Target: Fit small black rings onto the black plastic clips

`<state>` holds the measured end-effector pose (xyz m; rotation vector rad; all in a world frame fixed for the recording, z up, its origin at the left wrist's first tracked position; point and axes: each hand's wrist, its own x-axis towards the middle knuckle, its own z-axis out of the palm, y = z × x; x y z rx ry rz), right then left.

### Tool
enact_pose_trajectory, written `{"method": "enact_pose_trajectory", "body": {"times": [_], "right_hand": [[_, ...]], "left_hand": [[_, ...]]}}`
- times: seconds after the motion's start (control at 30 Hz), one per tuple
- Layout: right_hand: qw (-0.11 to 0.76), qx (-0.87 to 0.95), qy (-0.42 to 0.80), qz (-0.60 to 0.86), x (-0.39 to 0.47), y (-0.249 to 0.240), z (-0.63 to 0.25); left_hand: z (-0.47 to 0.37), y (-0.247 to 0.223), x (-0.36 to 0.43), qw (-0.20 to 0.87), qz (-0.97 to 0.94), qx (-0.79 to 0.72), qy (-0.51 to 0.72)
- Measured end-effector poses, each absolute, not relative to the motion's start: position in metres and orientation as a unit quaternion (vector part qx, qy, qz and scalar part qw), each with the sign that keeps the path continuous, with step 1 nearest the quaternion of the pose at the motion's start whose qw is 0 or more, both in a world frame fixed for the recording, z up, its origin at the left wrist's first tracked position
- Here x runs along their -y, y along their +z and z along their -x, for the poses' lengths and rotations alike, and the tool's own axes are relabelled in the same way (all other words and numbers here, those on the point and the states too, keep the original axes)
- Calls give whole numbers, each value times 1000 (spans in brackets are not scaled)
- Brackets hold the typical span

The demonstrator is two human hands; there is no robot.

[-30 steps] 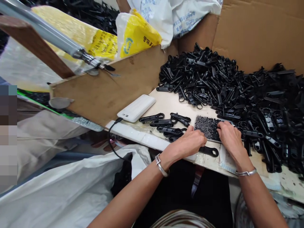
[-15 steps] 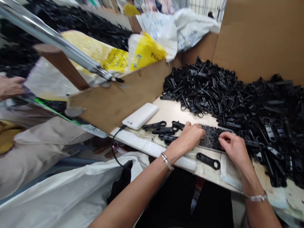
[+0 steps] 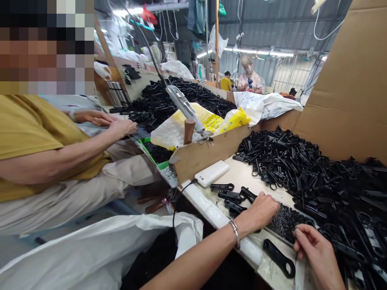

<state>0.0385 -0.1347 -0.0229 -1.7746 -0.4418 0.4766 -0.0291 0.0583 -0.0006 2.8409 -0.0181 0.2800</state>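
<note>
A shallow tray of small black screw-like pieces [image 3: 287, 221] lies on the bench in front of me. My left hand [image 3: 262, 211] reaches over its left end with curled fingers, the fingertips hidden in or behind the pieces. At the tray's near right corner, my right hand [image 3: 314, 245] has thumb and fingertips pinched together. Whatever is in that pinch is too small to make out. A single black ring-ended handle part [image 3: 278, 257] lies flat between the tray and the bench edge. Left of my left hand lie several similar black parts [image 3: 231, 196].
A large heap of black parts [image 3: 281, 157] fills the right side against cardboard [image 3: 347, 88]. Beyond a low cardboard divider [image 3: 211, 151] stand a hammer handle [image 3: 189, 131] and a slanted metal tool [image 3: 184, 106]. A white power bank [image 3: 212, 173] lies cabled. A co-worker's hands [image 3: 116, 123] are at left.
My view has swung up and left, bringing the co-worker and the room behind into sight. My right hand has drawn slightly back toward the tray's near corner; my left stays over the tray.
</note>
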Motion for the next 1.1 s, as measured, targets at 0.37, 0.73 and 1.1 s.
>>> {"method": "enact_pose_trajectory", "body": {"times": [0.37, 0.73, 1.1], "right_hand": [[694, 136, 268, 654, 132, -12, -37], [743, 111, 242, 614, 108, -1, -26], [784, 96, 197, 580, 86, 4, -23]], "left_hand": [[22, -5, -63, 264, -954, -16, 142], [29, 12, -58, 419, -889, -75, 167], [39, 18, -34, 498, -818, -126, 258]]}}
